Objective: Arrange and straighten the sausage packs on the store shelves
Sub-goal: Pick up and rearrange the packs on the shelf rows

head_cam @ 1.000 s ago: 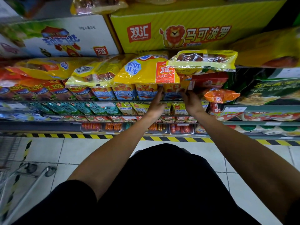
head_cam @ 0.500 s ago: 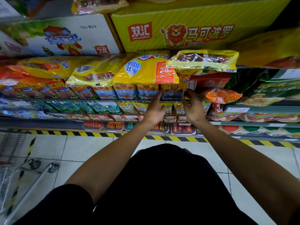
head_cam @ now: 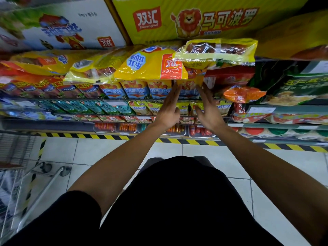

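Squaring the small sausage pack [head_cam: 188,87] at frame centre, we keep left hand [head_cam: 168,110] and right hand [head_cam: 208,110] fingers straight, flanking it evenly.

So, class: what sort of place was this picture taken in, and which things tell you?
Most likely a supermarket aisle: stacked shelves crowded with sausage packs, price labels on the shelf edges, and a shopping trolley beside the person.

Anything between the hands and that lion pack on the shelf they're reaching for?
Nothing visible. The left hand and right hand flank the lion pack with straight fingers. The yellow bag overhangs it from above, not in their path.
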